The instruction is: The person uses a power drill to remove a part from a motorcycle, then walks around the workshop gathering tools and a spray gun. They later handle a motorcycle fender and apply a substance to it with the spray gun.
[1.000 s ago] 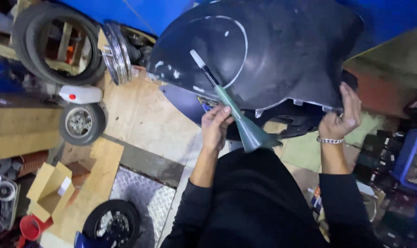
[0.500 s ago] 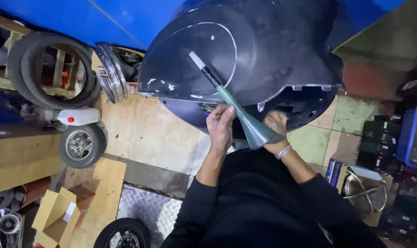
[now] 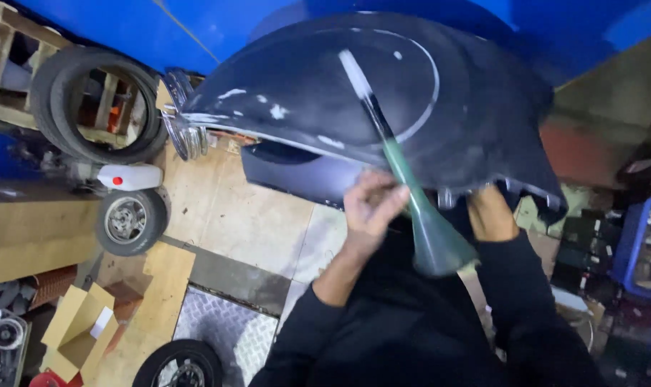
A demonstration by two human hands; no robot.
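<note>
A large dark curved body panel [image 3: 304, 93] with white smears and a thin white arc fills the upper middle of the view. My left hand [image 3: 372, 208] is closed around a green-handled tool [image 3: 419, 208]. The tool's black shaft and white tip lie up against the panel's surface. My right hand [image 3: 492, 213] grips the panel's lower toothed edge just right of the tool, its fingers hidden behind the panel. Both arms are in black sleeves.
A large tyre [image 3: 96, 107] leans in a wooden rack at left, with a small wheel [image 3: 128, 221] and a white container [image 3: 128, 177] below it. A cardboard box [image 3: 78, 333], a metal tread plate [image 3: 229, 337] and another wheel [image 3: 178, 369] lie on the wooden floor. Blue crates [image 3: 644, 244] stand at right.
My right hand has moved from the panel's far right edge inward to the lower edge beside the tool. The panel now sits closer and larger in view. My left hand keeps the tool.
</note>
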